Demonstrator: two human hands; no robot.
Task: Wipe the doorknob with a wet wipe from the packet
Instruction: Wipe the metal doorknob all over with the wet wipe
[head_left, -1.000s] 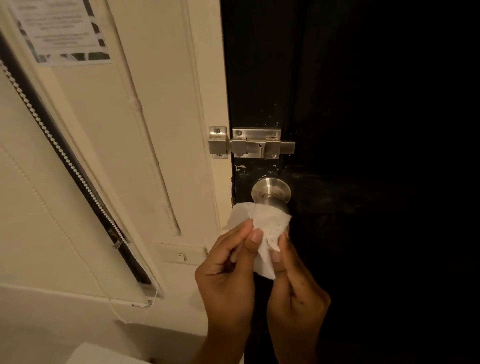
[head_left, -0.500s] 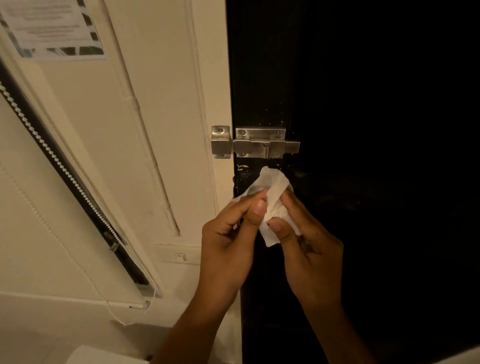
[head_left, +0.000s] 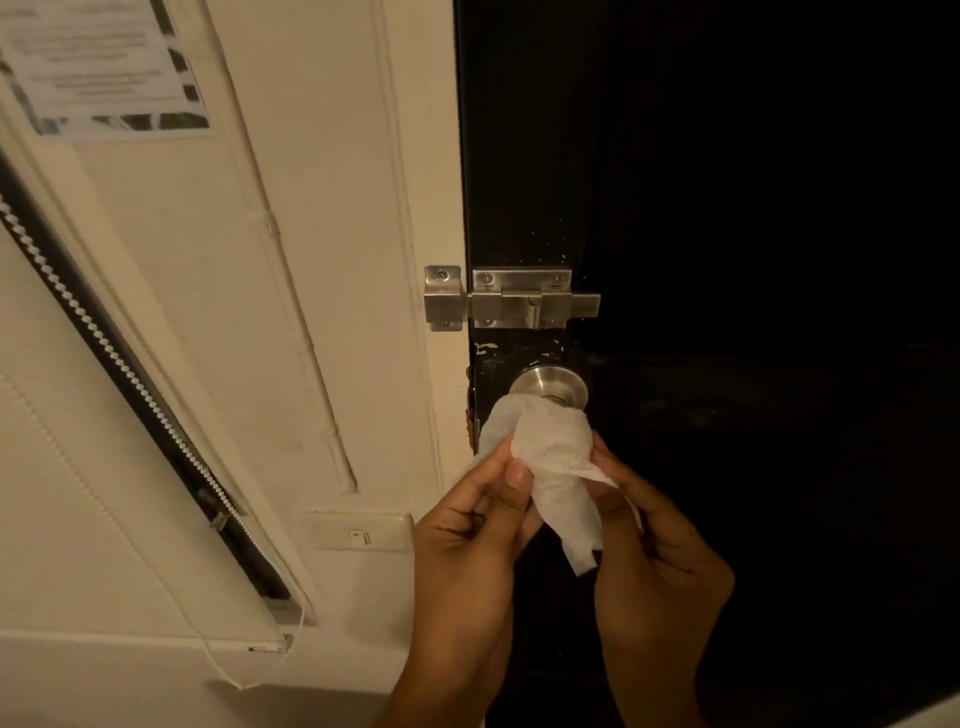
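A round steel doorknob sticks out of the black door near its left edge. A crumpled white wet wipe hangs just below the knob, its upper fold touching the knob's underside. My left hand pinches the wipe's left side with thumb and fingers. My right hand holds its right side, fingertips near the knob. The lower half of the knob is hidden by the wipe. No packet is in view.
A steel slide bolt sits above the knob, across door and cream frame. A light switch is on the wall left of my hands. A roller blind with bead chain and a paper notice lie further left.
Half a second ago both hands held the wipe up over the knob, covering it. They have since dropped lower, and the knob's top shows again.
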